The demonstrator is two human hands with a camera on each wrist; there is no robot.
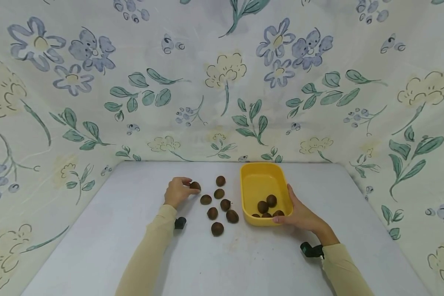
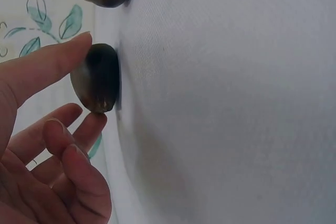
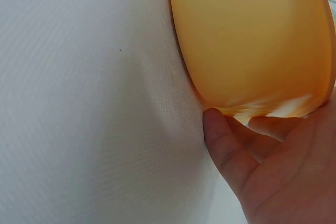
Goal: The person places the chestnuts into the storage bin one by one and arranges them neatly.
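Note:
My left hand [image 1: 177, 192] has its thumb and fingertips on either side of a brown chestnut [image 1: 195, 186], pinching it at the table surface. In the left wrist view that chestnut [image 2: 97, 80] looks dark and glossy, with the thumb at its upper end and a fingertip at its lower end. My right hand [image 1: 299, 211] grips the yellow tub [image 1: 264, 168] at its near right corner, thumb over the near rim and fingers along the right side. Several chestnuts [image 1: 271, 200] lie inside at the tub's near end. The right wrist view shows fingers [image 3: 226, 140] against the tub's outer wall [image 3: 247, 45].
More chestnuts [image 1: 217, 229] lie loosely scattered on the white table [image 1: 222, 267], between the left hand and the tub. Flower-patterned cloth [image 1: 222, 123] rises behind the table and along both sides. A black wrist camera [image 1: 311, 249] sits at the right wrist.

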